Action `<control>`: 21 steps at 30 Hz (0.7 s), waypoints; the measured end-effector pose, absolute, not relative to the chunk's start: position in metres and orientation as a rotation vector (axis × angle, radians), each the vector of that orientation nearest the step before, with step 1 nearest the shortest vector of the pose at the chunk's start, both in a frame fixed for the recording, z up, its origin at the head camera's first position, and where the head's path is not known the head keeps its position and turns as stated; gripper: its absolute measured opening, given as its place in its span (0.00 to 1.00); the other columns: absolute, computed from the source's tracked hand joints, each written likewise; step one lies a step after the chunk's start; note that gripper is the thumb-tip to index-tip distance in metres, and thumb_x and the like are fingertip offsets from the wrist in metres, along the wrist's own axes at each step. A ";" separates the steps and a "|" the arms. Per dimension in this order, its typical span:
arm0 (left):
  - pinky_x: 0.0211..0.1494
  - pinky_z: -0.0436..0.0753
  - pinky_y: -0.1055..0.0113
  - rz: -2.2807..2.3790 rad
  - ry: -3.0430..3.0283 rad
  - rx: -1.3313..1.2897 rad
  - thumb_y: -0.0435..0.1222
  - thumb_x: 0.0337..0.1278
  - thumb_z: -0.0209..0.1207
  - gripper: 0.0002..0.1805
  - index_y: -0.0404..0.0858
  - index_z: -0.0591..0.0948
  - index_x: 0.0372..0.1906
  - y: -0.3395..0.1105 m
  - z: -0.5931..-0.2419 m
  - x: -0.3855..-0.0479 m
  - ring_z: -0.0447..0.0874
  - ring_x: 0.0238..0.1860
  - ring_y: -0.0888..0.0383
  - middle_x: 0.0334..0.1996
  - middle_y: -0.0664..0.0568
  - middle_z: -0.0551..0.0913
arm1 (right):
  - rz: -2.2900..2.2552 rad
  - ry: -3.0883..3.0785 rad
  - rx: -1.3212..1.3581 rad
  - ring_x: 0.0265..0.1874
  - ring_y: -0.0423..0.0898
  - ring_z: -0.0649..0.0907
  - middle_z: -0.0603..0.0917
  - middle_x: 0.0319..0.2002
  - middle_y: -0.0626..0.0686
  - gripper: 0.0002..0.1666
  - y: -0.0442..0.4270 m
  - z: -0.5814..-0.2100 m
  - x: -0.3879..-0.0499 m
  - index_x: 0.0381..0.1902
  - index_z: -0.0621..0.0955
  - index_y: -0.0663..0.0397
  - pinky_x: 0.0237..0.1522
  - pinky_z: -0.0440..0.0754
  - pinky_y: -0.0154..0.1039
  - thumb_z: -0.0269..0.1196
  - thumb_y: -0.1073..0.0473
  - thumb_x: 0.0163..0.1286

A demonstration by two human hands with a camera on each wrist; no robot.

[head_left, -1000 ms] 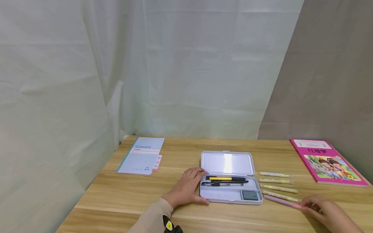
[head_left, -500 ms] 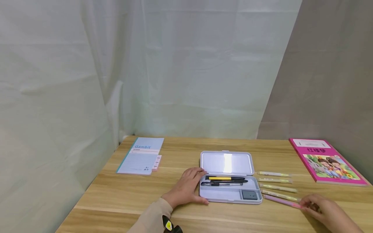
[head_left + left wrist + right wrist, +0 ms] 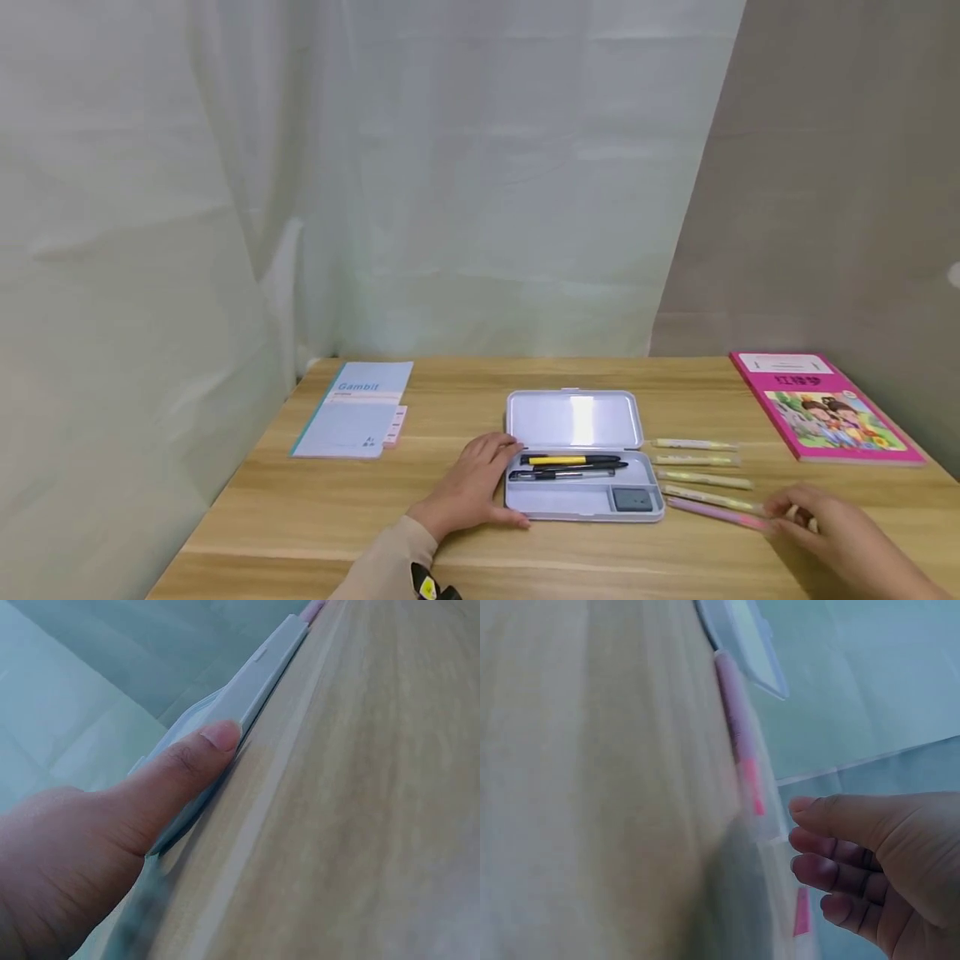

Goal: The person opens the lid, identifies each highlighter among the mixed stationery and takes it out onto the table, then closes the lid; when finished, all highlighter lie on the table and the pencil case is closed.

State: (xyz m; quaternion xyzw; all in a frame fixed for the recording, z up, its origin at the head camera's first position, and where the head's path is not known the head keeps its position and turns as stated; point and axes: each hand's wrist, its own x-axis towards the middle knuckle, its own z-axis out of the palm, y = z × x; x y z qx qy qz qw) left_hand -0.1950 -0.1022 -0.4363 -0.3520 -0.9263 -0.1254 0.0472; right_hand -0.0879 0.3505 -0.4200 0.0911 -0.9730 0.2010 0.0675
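My left hand (image 3: 468, 487) lies along the left side of a white pencil case (image 3: 558, 504), lid raised. Its straight thumb presses the case's front wall in the left wrist view, and its fingers touch near the back left corner. Several black pens (image 3: 573, 475), one with a yellow barrel, and a dark grey block (image 3: 632, 500) lie inside. At the right, my right hand (image 3: 821, 529) is by the clear end of a pink highlighter pen (image 3: 716, 512). The right wrist view shows its fingers loosely bent with nothing between them; whether a fingertip touches the pen I cannot tell.
Several pale yellow pens (image 3: 705, 480) lie in a row right of the case. A pink picture book (image 3: 832, 417) is at the far right. A pale blue notebook (image 3: 352, 425) with pink tabs (image 3: 394, 426) lies left. Light curtains (image 3: 480, 208) hang behind the wooden table (image 3: 585, 562).
The head view has shifted slightly, so everything on the table appears a little further left. Both hands stay nearly where they were, and the pens keep their row.
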 end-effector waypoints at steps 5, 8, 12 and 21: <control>0.76 0.63 0.54 -0.383 -2.831 -1.071 0.71 0.33 0.63 0.57 0.42 0.66 0.69 -0.104 -0.433 -0.191 0.62 0.70 0.50 0.67 0.49 0.66 | 0.580 -2.728 0.485 0.26 0.22 0.68 0.79 0.28 0.38 0.10 0.350 -0.416 -0.096 0.34 0.82 0.52 0.21 0.70 0.27 0.70 0.66 0.54; 0.75 0.65 0.55 -0.359 -2.831 -1.078 0.70 0.33 0.63 0.56 0.43 0.66 0.69 -0.103 -0.430 -0.190 0.63 0.69 0.50 0.67 0.47 0.65 | 0.561 -2.710 0.499 0.26 0.22 0.69 0.79 0.28 0.38 0.10 0.346 -0.410 -0.099 0.34 0.82 0.52 0.22 0.71 0.26 0.70 0.66 0.54; 0.74 0.67 0.55 -0.356 -2.811 -1.104 0.69 0.32 0.65 0.56 0.44 0.67 0.69 -0.103 -0.425 -0.190 0.64 0.68 0.50 0.67 0.47 0.65 | 0.572 -2.755 0.465 0.26 0.22 0.69 0.80 0.31 0.37 0.09 0.337 -0.398 -0.104 0.36 0.82 0.51 0.23 0.73 0.27 0.69 0.63 0.57; 0.69 0.73 0.52 -0.444 -2.795 -1.057 0.65 0.35 0.66 0.52 0.43 0.68 0.68 -0.102 -0.415 -0.197 0.69 0.64 0.47 0.65 0.43 0.69 | 0.697 -2.682 0.533 0.28 0.24 0.71 0.83 0.34 0.47 0.08 0.314 -0.383 -0.118 0.38 0.82 0.53 0.25 0.74 0.28 0.68 0.62 0.60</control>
